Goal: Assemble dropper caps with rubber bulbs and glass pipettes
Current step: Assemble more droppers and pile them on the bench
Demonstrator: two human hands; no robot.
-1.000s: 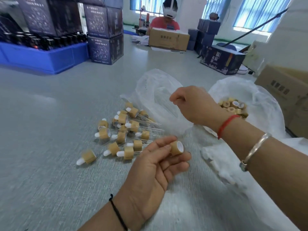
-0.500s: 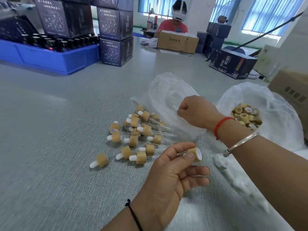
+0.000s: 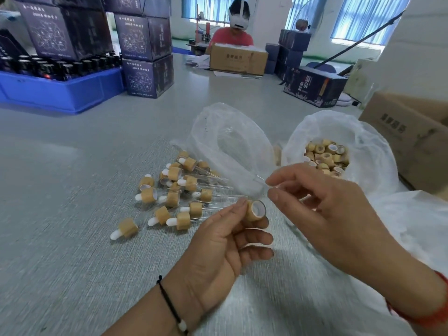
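Observation:
My left hand [image 3: 225, 241] pinches a tan dropper cap [image 3: 255, 210] between thumb and fingers, its open end turned toward my right hand. My right hand [image 3: 322, 207] pinches a clear glass pipette [image 3: 260, 179] between thumb and forefinger, just above and right of the cap; the two parts are apart. A pile of assembled droppers [image 3: 179, 190] with white bulbs lies on the table left of my hands. A plastic bag of loose caps [image 3: 326, 157] sits behind my right hand, and a clear bag of pipettes [image 3: 228, 144] lies beside it.
A grey table [image 3: 72, 214] carries everything. At the back left stand a blue crate [image 3: 60, 90] of dark bottles and stacked dark boxes [image 3: 145, 52]. Cardboard boxes [image 3: 412, 137] stand at the right. A person [image 3: 232, 32] sits behind a carton at the far side.
My right hand has drawn back out of the pipette bag toward me, now holding a glass pipette near the cap. My left hand has turned the cap's open end toward it.

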